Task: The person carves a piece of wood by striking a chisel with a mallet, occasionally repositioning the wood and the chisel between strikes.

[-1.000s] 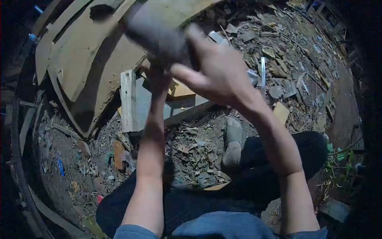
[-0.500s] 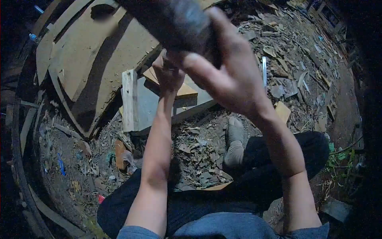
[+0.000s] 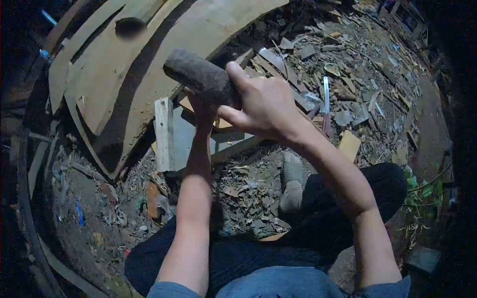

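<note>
A dark, rough, thick cylindrical block is gripped at its right end by my right hand, thumb and fingers around it. Below and behind that block, my left hand is mostly hidden; its fingers are closed over a yellowish wood piece, and what they grip cannot be made out. The wood piece lies on a grey flat slab. A pale upright wood block stands at the slab's left edge.
Large curved wooden boards lie at the upper left. A long-bladed tool rests on the chip-strewn ground to the right. My foot is below the slab. An orange block lies lower left.
The dark block and my right hand have come down and left, from high in the view to just above my left hand. The view has shifted slightly.
</note>
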A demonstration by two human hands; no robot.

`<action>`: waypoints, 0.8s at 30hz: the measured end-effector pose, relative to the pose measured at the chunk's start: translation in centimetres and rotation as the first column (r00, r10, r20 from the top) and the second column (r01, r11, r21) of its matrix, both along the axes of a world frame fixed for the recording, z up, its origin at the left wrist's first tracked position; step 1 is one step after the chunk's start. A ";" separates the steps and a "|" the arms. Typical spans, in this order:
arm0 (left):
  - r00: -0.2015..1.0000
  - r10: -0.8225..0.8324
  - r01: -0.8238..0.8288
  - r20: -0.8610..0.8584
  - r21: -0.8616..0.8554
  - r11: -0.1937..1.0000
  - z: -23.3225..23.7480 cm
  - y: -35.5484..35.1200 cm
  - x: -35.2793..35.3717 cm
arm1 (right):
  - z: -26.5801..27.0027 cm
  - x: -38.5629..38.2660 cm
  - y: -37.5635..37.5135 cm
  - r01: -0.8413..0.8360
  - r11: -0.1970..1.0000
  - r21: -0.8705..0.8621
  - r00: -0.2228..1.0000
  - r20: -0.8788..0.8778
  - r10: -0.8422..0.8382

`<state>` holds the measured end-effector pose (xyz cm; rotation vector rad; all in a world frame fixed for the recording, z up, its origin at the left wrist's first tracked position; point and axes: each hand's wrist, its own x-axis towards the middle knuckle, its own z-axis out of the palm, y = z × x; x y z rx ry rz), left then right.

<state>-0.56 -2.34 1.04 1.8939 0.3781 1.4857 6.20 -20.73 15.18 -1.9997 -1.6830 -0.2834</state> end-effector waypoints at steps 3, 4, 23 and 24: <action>1.000 0.025 -0.024 0.002 -0.036 0.999 -1.4 0.4 0.9 | 1.0 -0.4 -1.3 0.012 0.999 -0.040 0.977 -0.213 -0.021; 0.999 0.034 -0.035 -0.006 -0.062 0.997 -2.4 0.7 0.3 | 1.9 -0.8 -1.6 -0.053 0.990 0.134 0.966 -0.243 0.084; 0.979 0.177 -0.152 0.097 -0.217 0.964 -6.2 3.4 0.0 | -1.7 0.0 -0.5 0.023 0.998 -0.063 0.936 -0.349 -0.043; 0.977 0.185 -0.157 0.104 -0.230 0.960 -6.7 3.4 -0.4 | -1.2 0.1 -0.6 0.003 0.993 -0.118 0.921 -0.385 -0.049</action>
